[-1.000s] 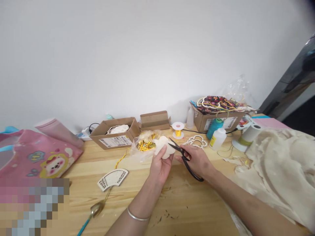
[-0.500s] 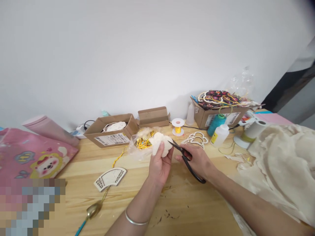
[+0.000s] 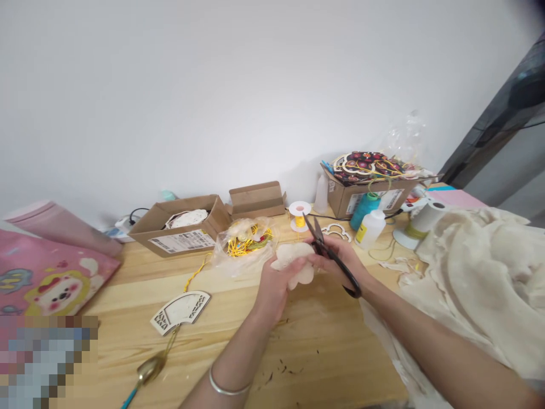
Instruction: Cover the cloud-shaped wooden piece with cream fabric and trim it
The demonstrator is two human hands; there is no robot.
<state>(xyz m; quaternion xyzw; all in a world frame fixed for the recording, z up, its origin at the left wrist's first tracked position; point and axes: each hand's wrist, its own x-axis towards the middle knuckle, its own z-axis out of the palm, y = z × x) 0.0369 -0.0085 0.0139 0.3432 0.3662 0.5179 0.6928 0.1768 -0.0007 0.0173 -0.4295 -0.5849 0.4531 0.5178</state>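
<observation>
Spreading under everything, the wooden table [image 3: 232, 301] bears a heap of cream cloth [image 3: 477, 295] on its right side, probably kept there to give both hands room. The pink bag [image 3: 51, 270] lies at the left, and a brown box [image 3: 147, 227] stands near the wall, likely within reach yet out of the way. The left hand [image 3: 272, 284] is curled closed around the lower left of the scalloped piece, thumb across its face, apparently to steady it. The right hand [image 3: 340, 258] is mostly closed around the black scissors [image 3: 320, 243], its fingertips meeting the right edge of the piece. The blades point up and away, slightly parted, as if tucked aside so those fingertips can pinch. The cream scalloped piece [image 3: 292, 253] itself sits between the two hands, held above the table near its middle.

The bag runs past the left edge. Fingers cover much of the piece, so its back and right edge cannot be judged; how the right fingers sit in the scissor loops is hidden too. The dark specks [image 3: 271, 376] on the wood are too small to identify
</observation>
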